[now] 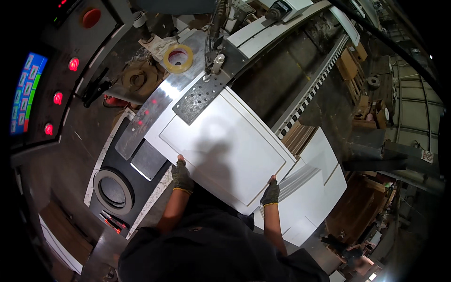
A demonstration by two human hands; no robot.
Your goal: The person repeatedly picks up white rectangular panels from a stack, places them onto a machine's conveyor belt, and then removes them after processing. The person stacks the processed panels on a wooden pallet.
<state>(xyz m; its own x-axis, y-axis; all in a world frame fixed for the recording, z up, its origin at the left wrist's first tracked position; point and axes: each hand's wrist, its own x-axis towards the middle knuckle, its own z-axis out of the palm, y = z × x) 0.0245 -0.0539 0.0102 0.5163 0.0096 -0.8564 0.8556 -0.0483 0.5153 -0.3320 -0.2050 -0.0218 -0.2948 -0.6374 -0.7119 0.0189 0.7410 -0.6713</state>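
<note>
A white cabinet door panel (pixel 225 145) with a grooved rectangular frame lies tilted in front of me, its far left corner under a dark perforated metal plate (pixel 197 102). My left hand (pixel 182 177), in a dark fingerless glove, grips the near left edge with the thumb on top. At the panel's near right side, my right hand (pixel 270 191) in a matching glove holds the edge, thumb up. The fingers of both hands are hidden beneath the panel. Under its left part runs a shiny metal machine bed (pixel 162 101).
A roll of clear tape (pixel 178 58) rests on the metal bed. To the left stands a control panel with a screen (pixel 28 94) and a red stop button (pixel 91 18). Stacked white panels (pixel 310 188) lie right. A toothed rail (pixel 310 84) extends far right. A grey ring (pixel 97 188) sits lower left.
</note>
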